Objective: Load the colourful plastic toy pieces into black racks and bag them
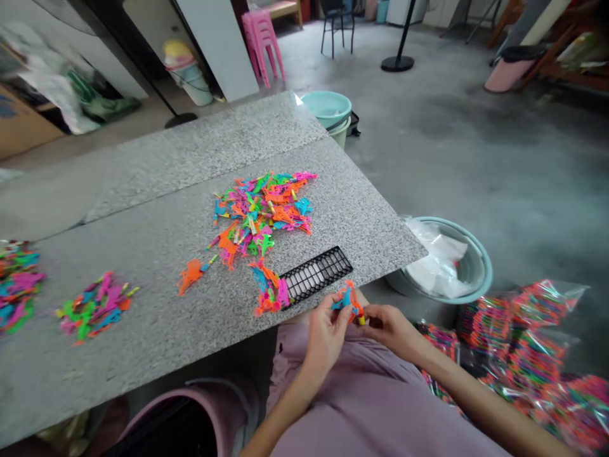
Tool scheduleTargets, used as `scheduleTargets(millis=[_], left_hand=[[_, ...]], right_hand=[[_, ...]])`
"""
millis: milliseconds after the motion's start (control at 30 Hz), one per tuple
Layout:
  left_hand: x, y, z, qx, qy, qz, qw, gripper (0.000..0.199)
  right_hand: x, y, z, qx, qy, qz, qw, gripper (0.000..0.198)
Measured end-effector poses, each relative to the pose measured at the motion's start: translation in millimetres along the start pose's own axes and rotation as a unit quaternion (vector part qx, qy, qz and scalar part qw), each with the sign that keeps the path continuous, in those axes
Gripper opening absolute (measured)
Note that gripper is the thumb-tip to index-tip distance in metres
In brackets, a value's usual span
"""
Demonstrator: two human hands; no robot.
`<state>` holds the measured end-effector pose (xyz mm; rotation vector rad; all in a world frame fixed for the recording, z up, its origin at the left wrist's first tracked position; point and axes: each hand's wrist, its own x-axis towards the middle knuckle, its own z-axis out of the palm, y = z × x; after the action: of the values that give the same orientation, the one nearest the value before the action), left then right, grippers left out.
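Observation:
My left hand (pixel 328 333) is closed around small plastic toys (pixel 349 301), orange and blue, just beyond the table's front edge and above my lap. Beside it, my right hand (pixel 390 327) has its fingers pinched together close to a yellow end of the toys; what lies between its fingertips is hidden. Just past my hands, a black mesh rack (pixel 316 276) rests near the table edge. A small bunch of colourful plastic toys (pixel 270 289) covers its left end. Farther back is a large heap of similar toys (pixel 261 212) in pink, green, orange and blue.
A speckled stone table (pixel 157 324) carries two more toy piles (pixel 98 304) at left. Beyond its right edge, a round tub (pixel 483 266) holds white plastic bags. Filled clear bags (pixel 533 355) lie on the floor at right. A pink bucket (pixel 228 412) stands below the table.

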<state>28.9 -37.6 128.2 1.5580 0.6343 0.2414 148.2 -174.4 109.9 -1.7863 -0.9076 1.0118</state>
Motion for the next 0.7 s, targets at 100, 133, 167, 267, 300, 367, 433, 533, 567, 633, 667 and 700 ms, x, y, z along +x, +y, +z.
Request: scheduleTargets(millis=[100,133,167,267,300,367,433,533,567,633,667,700], left_hand=[[-5,38,-38,0.116,0.03,0.115,0.986,0.042],[-7,50,-56,0.196,0.069,0.177,0.962,0.051],[-8,59,-75,0.28,0.115,0.227,0.926,0.053],[-7,68,-120,0.479,0.093,0.273,0.829,0.047],[-5,63,-129,0.509,0.061,0.267,0.816,0.046],[-1,49,-138,0.519,0.018,0.253,0.816,0.042],[1,34,-140,0.493,0.016,0.241,0.836,0.044],[0,23,-139,0.442,0.029,0.224,0.868,0.053],[0,22,-140,0.429,0.028,0.224,0.875,0.053],[1,21,-142,0.414,0.016,0.235,0.879,0.045],[1,21,-144,0.412,0.009,0.244,0.878,0.041],[2,20,-146,0.41,0.002,0.254,0.876,0.037]], right_hand=[[21,-19,-2,0.033,0.014,-0.028,0.999,0.029],[32,-28,-4,0.03,0.025,-0.039,0.998,0.027],[45,-37,-5,0.022,0.036,-0.052,0.998,0.023],[91,-55,0,-0.007,0.053,-0.106,0.993,0.015],[107,-57,5,-0.01,0.047,-0.124,0.991,0.018],[137,-56,21,-0.022,0.023,-0.159,0.987,0.024],[161,-53,39,-0.049,0.003,-0.193,0.98,0.025],[183,-50,63,-0.086,-0.032,-0.208,0.974,0.027],[187,-51,69,-0.099,-0.041,-0.2,0.974,0.027],[191,-52,76,-0.128,-0.043,-0.186,0.973,0.028],[191,-52,78,-0.141,-0.039,-0.187,0.971,0.028],[190,-53,78,-0.15,-0.034,-0.191,0.97,0.028]])
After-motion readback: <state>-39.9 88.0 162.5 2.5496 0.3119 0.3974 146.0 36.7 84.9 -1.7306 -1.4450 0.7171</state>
